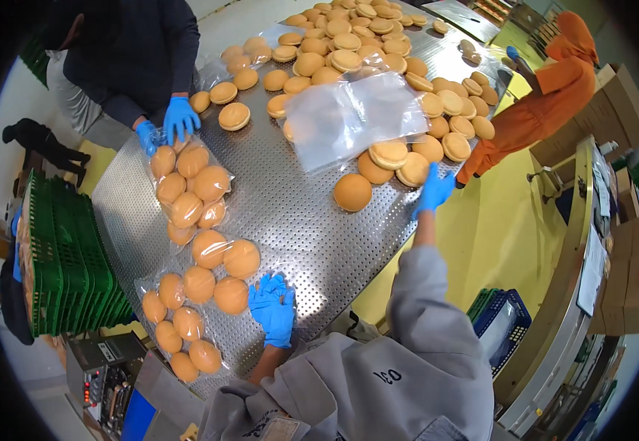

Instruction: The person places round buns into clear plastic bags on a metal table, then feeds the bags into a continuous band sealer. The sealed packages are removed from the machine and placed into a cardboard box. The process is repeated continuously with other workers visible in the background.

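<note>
Blue-gloved, my left hand [272, 307] rests at the edge of a clear bag of round buns [231, 294] on the perforated metal table [282, 220], fingers apart and slightly bent. My right hand [435, 189] is open, reaching beside loose buns [352, 192] near the table's right edge. A stack of clear empty bags [356, 117] lies among the heaped buns [345, 40]. Another filled bag [187, 191] sits at the table's left.
A co-worker in dark clothing [128, 66], with blue gloves, handles the left bag. A person in orange [540, 103] stands at right; another in black [51, 147] is farther left. Green crates [73, 264], a machine [106, 382], a blue crate [499, 327] and cardboard boxes [624, 279] surround the table.
</note>
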Available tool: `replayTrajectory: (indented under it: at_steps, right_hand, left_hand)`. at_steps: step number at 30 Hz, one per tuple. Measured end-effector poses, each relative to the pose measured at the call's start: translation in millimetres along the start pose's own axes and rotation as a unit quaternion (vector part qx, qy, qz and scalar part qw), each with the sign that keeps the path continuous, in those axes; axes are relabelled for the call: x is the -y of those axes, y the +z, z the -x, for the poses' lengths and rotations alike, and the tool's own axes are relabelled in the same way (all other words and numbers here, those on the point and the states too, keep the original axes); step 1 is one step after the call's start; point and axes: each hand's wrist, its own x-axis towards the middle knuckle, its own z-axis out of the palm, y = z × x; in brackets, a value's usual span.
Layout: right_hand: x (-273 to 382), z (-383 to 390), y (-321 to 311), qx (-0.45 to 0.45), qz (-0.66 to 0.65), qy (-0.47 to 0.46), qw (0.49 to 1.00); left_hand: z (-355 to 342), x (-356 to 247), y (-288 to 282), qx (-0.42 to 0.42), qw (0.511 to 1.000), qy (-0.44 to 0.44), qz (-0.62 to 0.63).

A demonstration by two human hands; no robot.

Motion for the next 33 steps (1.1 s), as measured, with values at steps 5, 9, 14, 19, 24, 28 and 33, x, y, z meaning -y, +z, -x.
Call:
replayTrajectory:
  at_steps: [5, 9, 14, 19, 24, 28, 33]
  right_hand:
    - [-7, -89, 48, 0.072, 0.019, -0.038, 0.997]
    - [-37, -136, 65, 0.094, -0.178, -0.046, 0.979]
    - [63, -21, 4, 0.109, -0.227, -0.169, 0.953]
    - [27, 84, -70, 0.666, -0.193, 0.113, 0.712]
    - [-7, 209, -69, 0.793, -0.097, 0.261, 0.542]
    - [-54, 258, -43, 0.631, -0.182, 0.149, 0.739]
    - [-62, 274, -38, 0.609, -0.195, 0.1, 0.762]
  left_hand:
    - [4, -4, -5, -0.02, 0.999, 0.037, -0.034]
    - [13, -8, -3, -0.008, 0.999, -0.04, 0.018]
    - [30, -24, -19, 0.0, 0.993, -0.121, -0.018]
    - [25, -28, -24, 0.005, 0.993, -0.112, 0.044]
    - [25, -38, -23, 0.019, 0.997, -0.08, -0.007]
    - [52, -33, -34, 0.073, 0.992, -0.069, 0.071]
    - [113, -4, -1, -0.072, 0.785, -0.428, 0.441]
